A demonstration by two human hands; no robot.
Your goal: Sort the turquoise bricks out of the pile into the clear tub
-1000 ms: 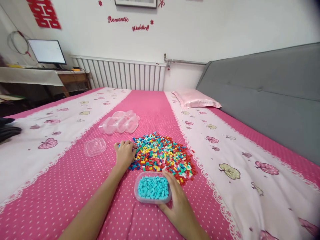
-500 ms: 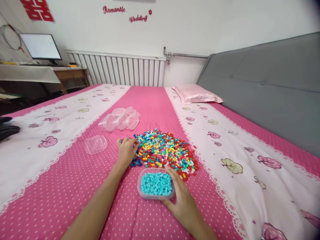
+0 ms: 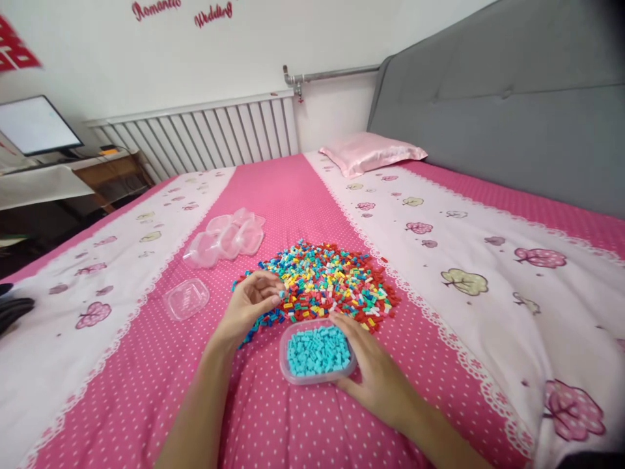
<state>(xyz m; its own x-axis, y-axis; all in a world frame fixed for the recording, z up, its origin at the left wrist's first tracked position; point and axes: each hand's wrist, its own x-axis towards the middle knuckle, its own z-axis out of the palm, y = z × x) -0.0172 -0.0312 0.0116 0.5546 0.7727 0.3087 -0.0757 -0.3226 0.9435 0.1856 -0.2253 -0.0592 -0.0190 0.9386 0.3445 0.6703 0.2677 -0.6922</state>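
Observation:
My left hand (image 3: 254, 299) is raised at the left side of a heap of small multicoloured toy bricks (image 3: 336, 273). Between its thumb and fingertips is a light blue toy brick (image 3: 282, 294). My right hand (image 3: 368, 361) grips the right end of a clear plastic container (image 3: 284, 368), thumb at the near side and fingers at the far side. Light blue bricks (image 3: 319, 350) fill this container, which sits on the bed just in front of the heap.
A clear lid (image 3: 188, 299) lies flat to the left of the heap. Several more clear containers (image 3: 227, 238) are grouped behind it. A pink pillow (image 3: 371, 153) rests near the grey headboard (image 3: 488, 111). Dark items (image 3: 14, 309) lie at the left edge.
My left hand has lifted from the heap's left side and turned, now showing a light blue brick in its fingertips. My right hand still holds the container. The camera has tilted and turned right.

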